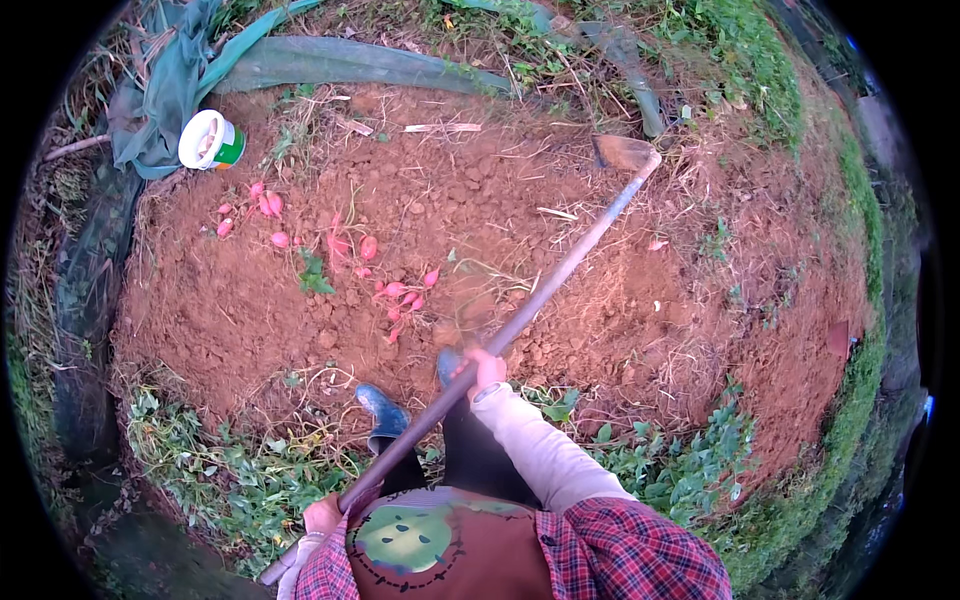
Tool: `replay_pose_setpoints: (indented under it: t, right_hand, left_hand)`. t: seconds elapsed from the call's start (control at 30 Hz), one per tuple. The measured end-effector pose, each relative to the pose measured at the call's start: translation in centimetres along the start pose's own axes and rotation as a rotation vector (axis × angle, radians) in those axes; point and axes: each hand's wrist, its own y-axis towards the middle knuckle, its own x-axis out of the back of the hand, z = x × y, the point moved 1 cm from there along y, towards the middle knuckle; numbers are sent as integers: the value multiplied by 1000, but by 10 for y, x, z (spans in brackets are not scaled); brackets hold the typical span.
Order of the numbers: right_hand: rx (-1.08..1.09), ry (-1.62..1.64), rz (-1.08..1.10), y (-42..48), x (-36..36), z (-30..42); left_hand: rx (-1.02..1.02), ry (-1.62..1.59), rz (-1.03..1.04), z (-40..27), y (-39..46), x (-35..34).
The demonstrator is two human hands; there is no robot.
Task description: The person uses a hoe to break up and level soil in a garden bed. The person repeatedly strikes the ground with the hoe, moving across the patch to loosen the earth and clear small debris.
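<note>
A long-handled hoe slants across the view, its wooden handle [544,296] running from lower left to upper right. The metal hoe blade [624,153] is at the far upper right of the dug soil. My right hand [486,370] grips the middle of the handle, above my boots. Lower down, near my left hip, my left hand [322,516] is closed round the handle's rear part. Pinkish-red sweet potatoes [395,289] lie on the reddish soil ahead and to the left, several still in clusters with roots.
A white and green bucket [204,140] with some things inside stands at the upper left. Green netting [352,61] borders the plot at the top and left. Leafy vines [247,480] grow beside my blue boots [384,412]. Dry stalks lie scattered on the soil.
</note>
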Motion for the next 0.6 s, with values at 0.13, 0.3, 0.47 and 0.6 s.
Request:
replay_pose_setpoints:
  t: [0.13, 0.3, 0.47, 0.6]
  right_hand:
    - [155, -29, -30, 51, 11, 97]
    - [342, -303, -315, 127, 91, 49]
    - [99, -31, -275, 19, 43, -13]
    - [-196, 0, -163, -40, 54, -91]
  left_hand:
    - [-90, -139, 100, -126, 22, 69]
    - [-150, -136, 341, -131, 23, 73]
    - [-270, -152, 255, 17, 24, 7]
    - [6, 92, 326, 67, -25, 33]
